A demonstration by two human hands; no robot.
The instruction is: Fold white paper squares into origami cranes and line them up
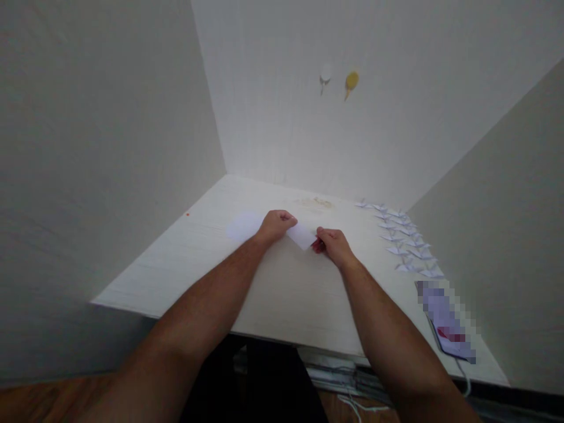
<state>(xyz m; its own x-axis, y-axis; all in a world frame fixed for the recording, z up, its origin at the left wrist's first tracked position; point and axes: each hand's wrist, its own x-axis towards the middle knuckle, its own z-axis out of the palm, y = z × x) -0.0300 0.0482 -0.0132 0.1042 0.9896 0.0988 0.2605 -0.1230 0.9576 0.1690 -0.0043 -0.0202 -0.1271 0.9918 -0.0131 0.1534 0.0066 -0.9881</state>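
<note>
A small white sheet of paper (301,235) is stretched between my two hands, a little above the white table. My left hand (277,225) pinches its left end between thumb and fingers. At the right end, my right hand (329,242) grips the paper's edge, its fingers curled. Behind my left wrist lie more white paper sheets (242,225), partly hidden by the hand; how many I cannot tell. Along the table's right side stand several folded white paper cranes (399,238) in rows.
A phone (447,323) with a blurred screen lies at the right front edge, a white cable (462,376) running from it. Walls close in the table (282,294) at left, back and right. Two hooks, one white (325,75) and one yellow (352,80), are on the back wall.
</note>
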